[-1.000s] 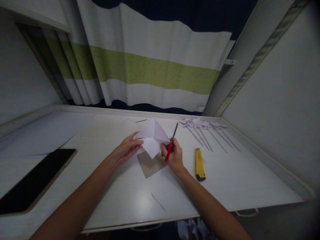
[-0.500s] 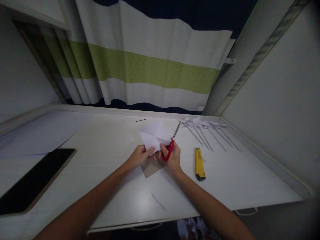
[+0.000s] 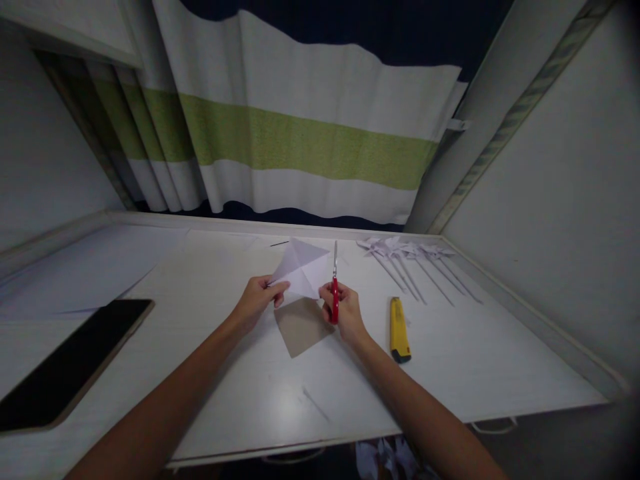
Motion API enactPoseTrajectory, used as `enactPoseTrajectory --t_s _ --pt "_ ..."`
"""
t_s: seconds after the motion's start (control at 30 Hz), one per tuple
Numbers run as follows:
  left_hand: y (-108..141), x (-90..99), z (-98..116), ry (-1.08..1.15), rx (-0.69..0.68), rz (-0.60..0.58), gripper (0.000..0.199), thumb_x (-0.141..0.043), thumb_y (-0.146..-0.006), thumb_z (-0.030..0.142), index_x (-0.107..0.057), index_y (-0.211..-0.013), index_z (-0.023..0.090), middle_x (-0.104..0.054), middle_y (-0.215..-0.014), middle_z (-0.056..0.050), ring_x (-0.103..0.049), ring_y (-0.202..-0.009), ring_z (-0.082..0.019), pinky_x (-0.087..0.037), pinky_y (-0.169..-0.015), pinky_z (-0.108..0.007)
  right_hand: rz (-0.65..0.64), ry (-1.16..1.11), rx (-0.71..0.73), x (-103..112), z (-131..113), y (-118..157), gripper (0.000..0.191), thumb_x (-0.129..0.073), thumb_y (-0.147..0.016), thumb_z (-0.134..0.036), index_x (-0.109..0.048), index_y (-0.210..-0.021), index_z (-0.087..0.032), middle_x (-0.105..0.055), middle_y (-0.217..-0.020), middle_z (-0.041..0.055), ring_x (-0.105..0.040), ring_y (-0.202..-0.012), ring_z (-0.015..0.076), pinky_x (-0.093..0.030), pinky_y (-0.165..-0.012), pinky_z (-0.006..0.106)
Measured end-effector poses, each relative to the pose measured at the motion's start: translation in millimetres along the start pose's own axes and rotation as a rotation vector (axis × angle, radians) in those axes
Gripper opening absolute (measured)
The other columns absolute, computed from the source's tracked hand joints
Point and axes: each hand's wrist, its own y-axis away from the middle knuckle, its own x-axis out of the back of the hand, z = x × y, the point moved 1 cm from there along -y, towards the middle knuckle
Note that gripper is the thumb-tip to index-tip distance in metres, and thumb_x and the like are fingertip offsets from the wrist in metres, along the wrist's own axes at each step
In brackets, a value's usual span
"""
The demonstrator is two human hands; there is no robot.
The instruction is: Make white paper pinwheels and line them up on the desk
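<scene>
A creased white paper square (image 3: 303,263) is held up above the table, its fold lines crossing in the middle. My left hand (image 3: 260,299) pinches its left corner between thumb and fingers. My right hand (image 3: 346,310) grips the red-handled scissors (image 3: 335,287), whose blades point away from me and look closed. The fingertips of that hand are at the paper's lower right corner; whether they pinch it I cannot tell. Beneath the paper, a grey-brown square card (image 3: 303,328) lies on the table.
A yellow box cutter (image 3: 399,330) lies right of my hands. Several paper pinwheels on sticks (image 3: 405,250) rest at the back right. On the left are a black phone-like slab (image 3: 75,363) and large white sheets (image 3: 90,267). A thin dark stick (image 3: 280,244) lies near the back edge.
The paper square has turned and shifted slightly left. My left hand has moved left and my right hand has drawn apart from it. The scissors have swung from slanting right to nearly straight ahead.
</scene>
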Motion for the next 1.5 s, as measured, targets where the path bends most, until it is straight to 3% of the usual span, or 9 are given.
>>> enactPoseTrajectory --t_s 0.17,0.3,0.43,0.6,0.77,0.9,1.03,1.27,1.5 --pt "-1 -9.6 -6 0.306 -0.007 0.024 0.022 -0.061 -0.062 0.027 -0.047 -0.053 0.013 -0.039 -0.047 0.005 -0.032 -0.041 -0.004 -0.023 -0.042 -0.021 -0.102 -0.031 -0.037 -7 4 4 0.023 -0.056 -0.066 -0.035 -0.043 -0.063 -0.017 -0.041 -0.032 -0.0088 -0.031 -0.022 0.0035 -0.018 -0.022 0.014" --pt "3 -15.4 -8 0.177 0.000 -0.023 0.030 -0.057 -0.067 0.033 -0.048 -0.046 0.013 -0.045 -0.044 0.002 -0.039 -0.043 -0.007 -0.030 -0.047 -0.022 -0.127 -0.027 -0.035 -8 6 5 0.024 -0.055 -0.068 -0.037 -0.044 -0.064 -0.016 -0.042 -0.032 -0.0081 -0.030 -0.022 0.0035 -0.018 -0.023 0.015" --pt "5 -12.3 -4 0.000 0.017 0.047 0.031 -0.056 -0.068 0.033 -0.052 -0.045 0.013 -0.048 -0.035 0.001 -0.039 -0.036 -0.007 -0.031 -0.043 -0.022 -0.128 0.061 -0.022 0 1 -1 0.031 -0.049 -0.070 -0.045 -0.047 -0.067 -0.014 -0.049 -0.044 -0.0041 -0.032 -0.026 0.0029 -0.020 -0.026 0.016" --pt "-1 2.3 0 -0.032 -0.021 0.207 0.024 -0.059 -0.064 0.031 -0.056 -0.050 0.011 -0.049 -0.031 0.002 -0.038 -0.028 -0.006 -0.027 -0.035 -0.019 -0.123 0.562 0.048 22 -7 -11 0.033 -0.045 -0.073 -0.043 -0.053 -0.067 -0.011 -0.052 -0.051 0.0003 -0.042 -0.038 0.0066 -0.029 -0.037 0.019" --pt "-6 11.4 -1 0.007 -0.041 0.310 0.020 -0.060 -0.063 0.025 -0.054 -0.052 0.010 -0.058 -0.041 -0.002 -0.049 -0.035 -0.008 -0.038 -0.040 -0.018 -0.093 0.937 0.264 26 -2 -11 0.024 -0.041 -0.077 -0.031 -0.055 -0.077 -0.012 -0.058 -0.068 0.0061 -0.052 -0.062 0.0144 -0.038 -0.057 0.026" --pt "-7 10.6 -4 0.120 -0.020 0.324 0.016 -0.061 -0.063 0.022 -0.054 -0.060 0.008 -0.062 -0.048 -0.005 -0.060 -0.048 -0.014 -0.048 -0.053 -0.022 -0.180 0.811 0.299 17 9 -6 0.024 -0.043 -0.076 -0.026 -0.044 -0.096 -0.014 -0.055 -0.089 0.0089 -0.052 -0.076 0.0155 -0.040 -0.066 0.028" --pt "-9 9.7 -6 0.157 -0.008 0.331 0.016 -0.061 -0.063 0.022 -0.054 -0.063 0.007 -0.063 -0.051 -0.006 -0.063 -0.057 -0.019 -0.050 -0.059 -0.026 -0.374 0.628 0.085 10 14 0 0.028 -0.049 -0.072 -0.032 -0.035 -0.090 -0.016 -0.049 -0.076 0.0007 -0.045 -0.055 0.0084 -0.038 -0.048 0.022" --pt "-9 11.0 -6 0.132 -0.017 0.307 0.020 -0.061 -0.064 0.024 -0.054 -0.059 0.007 -0.066 -0.058 -0.011 -0.064 -0.058 -0.019 -0.051 -0.062 -0.028 -0.521 0.436 -0.043 5 -5 10 0.056 -0.071 -0.048 -0.035 -0.032 -0.084 -0.018 -0.035 -0.070 -0.0052 -0.033 -0.055 0.0052 -0.032 -0.046 0.019" --pt "-9 12.5 -4 0.195 -0.012 0.331 0.017 -0.061 -0.064 0.021 -0.052 -0.058 0.007 -0.064 -0.053 -0.009 -0.064 -0.057 -0.019 -0.052 -0.060 -0.027 -0.883 0.010 -0.361 13 -12 13 0.063 -0.043 -0.063 -0.065 -0.043 -0.095 -0.011 -0.046 -0.068 0.0011 -0.045 -0.056 0.0088 -0.033 -0.051 0.024"
